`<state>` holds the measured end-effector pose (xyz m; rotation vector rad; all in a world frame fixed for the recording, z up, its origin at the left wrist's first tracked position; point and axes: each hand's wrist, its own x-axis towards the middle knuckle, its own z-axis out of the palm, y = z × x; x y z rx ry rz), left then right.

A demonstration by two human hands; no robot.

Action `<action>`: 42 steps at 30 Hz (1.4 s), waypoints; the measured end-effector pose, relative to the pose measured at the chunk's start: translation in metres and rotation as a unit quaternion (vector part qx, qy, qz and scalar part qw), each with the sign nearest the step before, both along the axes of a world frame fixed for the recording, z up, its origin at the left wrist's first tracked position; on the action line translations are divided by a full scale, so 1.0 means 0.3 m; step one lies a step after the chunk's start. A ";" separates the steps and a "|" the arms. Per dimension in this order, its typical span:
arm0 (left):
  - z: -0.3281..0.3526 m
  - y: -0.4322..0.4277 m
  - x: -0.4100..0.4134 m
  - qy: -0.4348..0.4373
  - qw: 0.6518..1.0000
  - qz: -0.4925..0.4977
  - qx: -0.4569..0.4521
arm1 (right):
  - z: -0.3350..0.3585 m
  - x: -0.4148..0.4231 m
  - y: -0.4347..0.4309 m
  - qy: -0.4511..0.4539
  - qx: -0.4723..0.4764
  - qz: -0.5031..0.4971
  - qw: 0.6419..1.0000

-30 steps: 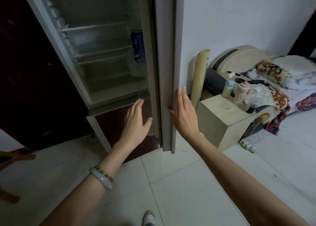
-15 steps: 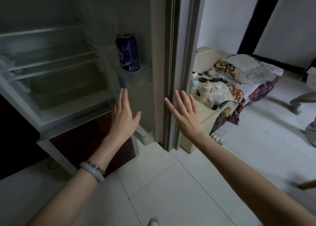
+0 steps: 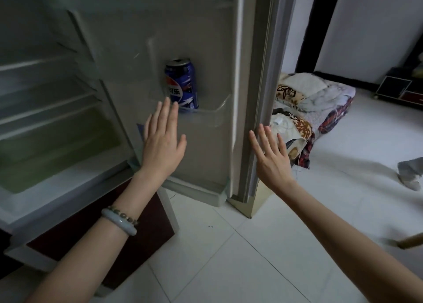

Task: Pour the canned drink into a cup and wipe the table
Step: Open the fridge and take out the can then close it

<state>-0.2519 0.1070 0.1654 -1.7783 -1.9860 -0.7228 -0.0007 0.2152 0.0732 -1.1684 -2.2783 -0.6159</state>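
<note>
A blue drink can (image 3: 182, 84) stands upright in the clear shelf (image 3: 212, 116) on the inside of the open fridge door (image 3: 206, 39). My left hand (image 3: 162, 140) is raised flat with its fingers apart, fingertips just below and left of the can, holding nothing. My right hand (image 3: 271, 156) is spread open beside the door's outer edge (image 3: 263, 96), also holding nothing. No cup or cloth is in view.
The fridge interior (image 3: 45, 110) with bare white shelves fills the left. A dark red lower door (image 3: 128, 241) sits below it. Folded blankets and clothes (image 3: 309, 105) lie right of the door on the white tiled floor (image 3: 251, 257). A low dark cabinet (image 3: 400, 89) stands far right.
The view has moved closer to the inside of the door, so the can looks larger. My left hand has risen toward the can. My right hand stays open by the door's edge.
</note>
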 end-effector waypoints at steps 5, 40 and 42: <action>0.004 0.129 0.017 0.019 0.999 -0.030 0.014 | 0.033 0.002 0.126 0.014 -0.064 -0.022 0.998; 0.040 0.622 0.187 0.023 0.995 0.094 0.038 | 0.191 -0.031 0.820 0.155 -0.064 0.169 0.971; 0.073 0.607 0.191 0.001 0.995 0.089 0.046 | 0.295 -0.040 0.799 0.194 -0.050 0.222 0.954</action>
